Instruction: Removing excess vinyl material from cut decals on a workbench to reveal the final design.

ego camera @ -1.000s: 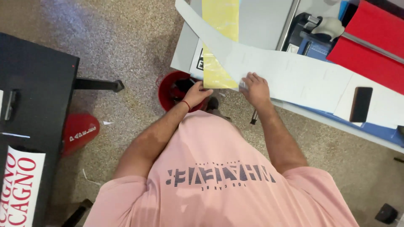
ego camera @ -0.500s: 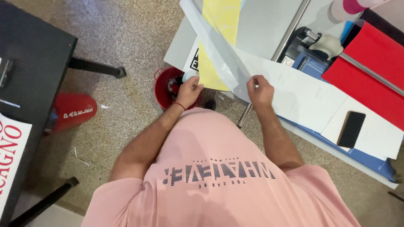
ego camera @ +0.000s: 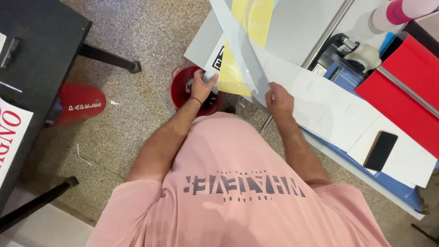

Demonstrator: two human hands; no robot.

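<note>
Left hand (ego camera: pixel 200 88) closed on corner of yellow sheet (ego camera: pixel 242 64) above red bucket (ego camera: pixel 183 89), right hand (ego camera: pixel 279 101) pinching grey backing film (ego camera: pixel 238 45), hands apart.

A pink short-sleeved T-shirt (ego camera: pixel 238 183) was worn, stretched over a rounded belly; a band of dark striped lettering with a smaller line beneath it was printed across the chest. Both forearms were left bare; a thin red band (ego camera: pixel 196 99) was worn round the left wrist, just below the left hand (ego camera: pixel 200 85); nothing was worn on the right hand (ego camera: pixel 279 101).
</note>
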